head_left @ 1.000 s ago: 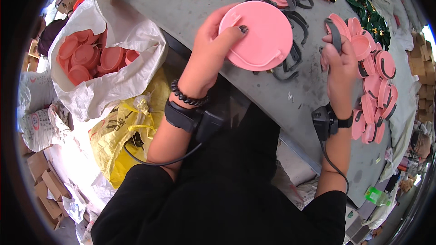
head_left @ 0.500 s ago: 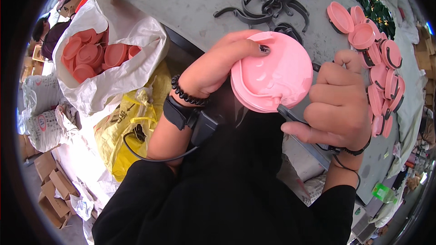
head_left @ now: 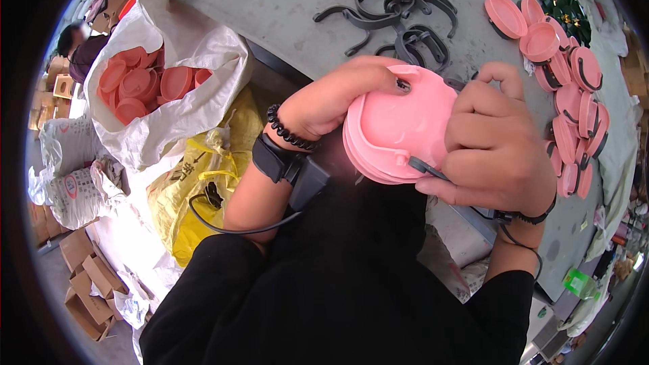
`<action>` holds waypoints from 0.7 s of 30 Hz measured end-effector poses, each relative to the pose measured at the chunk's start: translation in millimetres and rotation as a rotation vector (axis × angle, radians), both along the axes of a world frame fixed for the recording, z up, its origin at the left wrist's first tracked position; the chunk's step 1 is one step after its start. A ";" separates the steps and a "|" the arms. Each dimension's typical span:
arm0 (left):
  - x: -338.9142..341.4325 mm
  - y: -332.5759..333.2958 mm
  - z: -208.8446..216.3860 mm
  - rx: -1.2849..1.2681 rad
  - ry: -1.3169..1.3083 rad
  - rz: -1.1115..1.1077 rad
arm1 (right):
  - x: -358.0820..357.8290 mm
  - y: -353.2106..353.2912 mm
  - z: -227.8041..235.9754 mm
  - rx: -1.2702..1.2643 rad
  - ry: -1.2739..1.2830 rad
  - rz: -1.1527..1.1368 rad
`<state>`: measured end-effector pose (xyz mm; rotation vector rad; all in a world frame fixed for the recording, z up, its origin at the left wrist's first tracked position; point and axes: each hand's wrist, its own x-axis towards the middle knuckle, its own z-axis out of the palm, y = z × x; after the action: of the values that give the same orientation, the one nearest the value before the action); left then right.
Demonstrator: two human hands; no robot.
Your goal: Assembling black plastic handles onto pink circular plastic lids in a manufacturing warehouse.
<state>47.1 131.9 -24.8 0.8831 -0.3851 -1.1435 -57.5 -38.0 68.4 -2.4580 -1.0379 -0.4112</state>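
**Fitting a grey handle, it seems, to a pink lid**

The left hand [head_left: 331,98] is holding the lid [head_left: 399,122] by its upper left side, thumb pressing on the face and fingers passing underneath, where their grip is going unseen; the lid is sitting tilted between both hands, in front of the body and just off the table [head_left: 284,10] edge.

The right hand [head_left: 503,149] is curling almost into a fist round a handle [head_left: 427,169], its thumb lying low and its knuckles covering most of the curve; one handle end is showing right beside the small peg on the lid's lower rim, though whether it is already hooking on, I cannot tell from this angle.

Seating that end appears to be the step in hand; the next move is probably calling for a firm push there while the left hand is bracing the lid, then for springing the far end over the opposite side.

Loose handles [head_left: 370,24] are lying tangled on the table beyond; lids with handles [head_left: 541,42] are clustering at the right; more lids [head_left: 177,83] are filling a white sack [head_left: 209,40] at the left.
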 end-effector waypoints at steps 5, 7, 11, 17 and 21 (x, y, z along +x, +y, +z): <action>-1.3 -3.2 2.4 -0.021 -0.071 -0.056 | 1.4 -0.5 -2.7 0.048 0.091 0.048; -4.2 -5.4 9.9 0.006 -0.126 -0.050 | 1.0 -0.8 -5.3 0.087 0.116 0.075; 0.0 -2.3 -10.3 -0.079 -0.211 -0.083 | 2.3 4.4 -9.7 0.036 0.109 0.014; -2.2 -6.5 -10.3 -0.058 -0.272 -0.049 | 3.5 12.1 -12.7 -0.048 0.099 -0.143; -1.6 -7.0 -10.5 -0.059 -0.210 -0.078 | 4.5 13.9 -13.9 -0.087 0.047 -0.116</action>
<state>45.6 124.9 -35.3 0.9453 -0.6270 -1.1085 -53.0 -24.2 54.5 -2.6012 -0.9156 -0.3496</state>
